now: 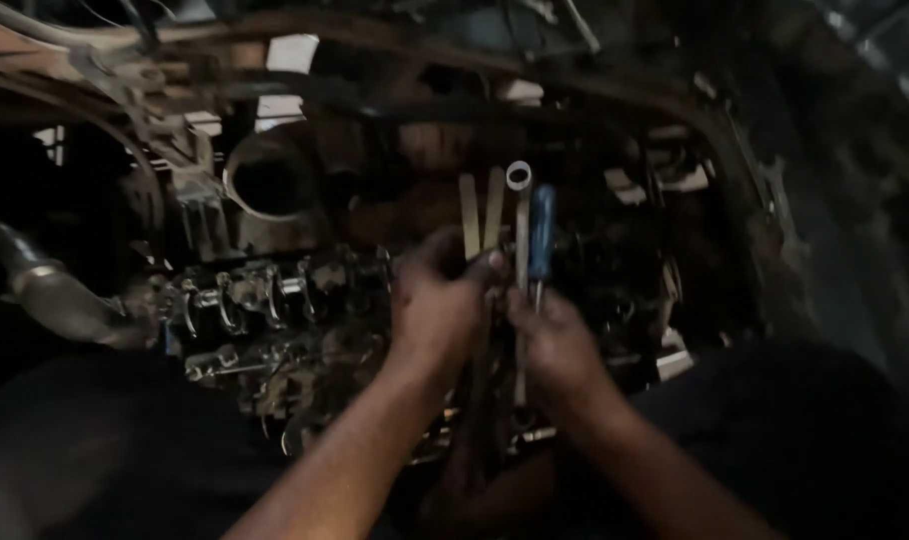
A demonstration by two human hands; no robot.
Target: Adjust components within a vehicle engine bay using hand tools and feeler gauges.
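Over the dark engine [274, 320], the left hand [436, 305] grips two pale flat strips [482, 212]; just right, the right hand [554, 345] clutches a ring spanner [520, 215] and blue-handled screwdriver [541, 232], all upright.

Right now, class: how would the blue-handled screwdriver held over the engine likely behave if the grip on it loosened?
The blue-handled screwdriver looks rigid, so it probably would not bend. Its rounded handle could roll or slip, since the right hand looks grimy. It stands upright beside a ring spanner, so it might tip and drop into the engine.
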